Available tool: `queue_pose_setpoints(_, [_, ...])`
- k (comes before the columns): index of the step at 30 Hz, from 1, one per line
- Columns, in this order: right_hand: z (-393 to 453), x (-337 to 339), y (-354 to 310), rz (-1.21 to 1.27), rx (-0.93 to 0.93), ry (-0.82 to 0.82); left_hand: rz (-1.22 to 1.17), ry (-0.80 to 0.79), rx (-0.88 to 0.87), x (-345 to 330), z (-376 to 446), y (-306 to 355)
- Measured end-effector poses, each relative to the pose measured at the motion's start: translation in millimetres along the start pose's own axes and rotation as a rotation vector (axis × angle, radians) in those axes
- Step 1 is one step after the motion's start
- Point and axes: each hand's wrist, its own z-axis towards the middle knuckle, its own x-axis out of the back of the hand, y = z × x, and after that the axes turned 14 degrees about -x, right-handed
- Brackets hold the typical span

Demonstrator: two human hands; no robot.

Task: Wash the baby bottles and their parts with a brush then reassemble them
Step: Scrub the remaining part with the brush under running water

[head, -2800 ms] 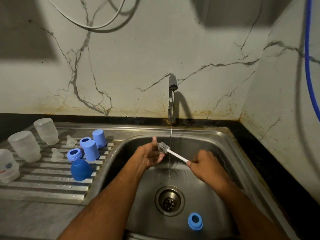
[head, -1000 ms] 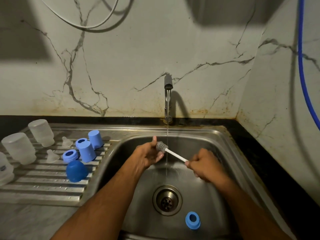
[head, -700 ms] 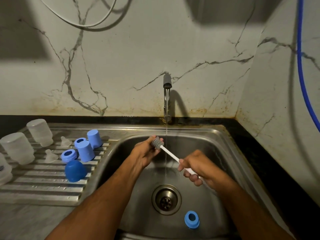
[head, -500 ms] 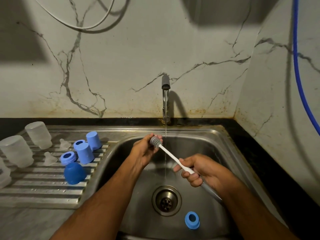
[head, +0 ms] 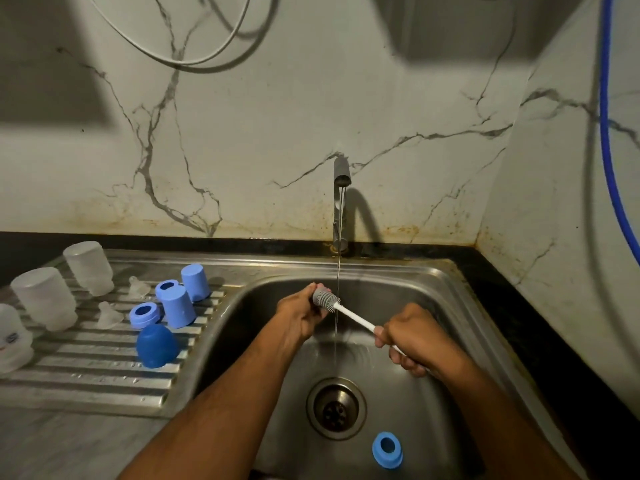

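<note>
Over the sink basin point(head: 450, 306) my right hand point(head: 412, 337) grips the white handle of the bottle brush point(head: 355, 318). Its grey head point(head: 327, 299) lies against my left hand point(head: 301, 313), just left of the thin water stream. The left fingers curl round a small part at the brush head; that part is mostly hidden. A blue ring point(head: 387, 449) lies in the basin near the front. Three clear bottles point(head: 45, 297) stand upside down on the drainboard point(head: 86, 375), with two clear nipples point(head: 109, 315), blue caps point(head: 177, 306) and blue rings point(head: 145, 315).
The tap point(head: 341, 202) runs at the back of the sink, above the drain point(head: 336, 408). A dark blue cap point(head: 156, 345) stands nearest the basin on the drainboard. A black counter edge runs along the back and right. A blue hose point(head: 604, 133) hangs on the right wall.
My right hand turned back knuckles-up and shifted right along the handle. The brush head moved slightly right toward the stream, still against my left hand.
</note>
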Motion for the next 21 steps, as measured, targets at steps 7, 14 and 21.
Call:
queue_pose_setpoints(7, [2.8, -3.3, -0.2, -0.290, 0.184, 0.302, -0.035, -0.020, 0.067, -0.2, -9.0, 2.7])
queue_pose_setpoints(14, [-16.7, -6.7, -9.5, -0.646, 0.295, 0.558, -0.116, 0.032, 0.085, -3.7, -10.9, 2.6])
queue_pose_setpoints(21, [-4.9, 7.9, 4.0, -0.553, 0.230, 0.571, 0.029, 0.077, -0.034, 22.9, 1.6, 12.5])
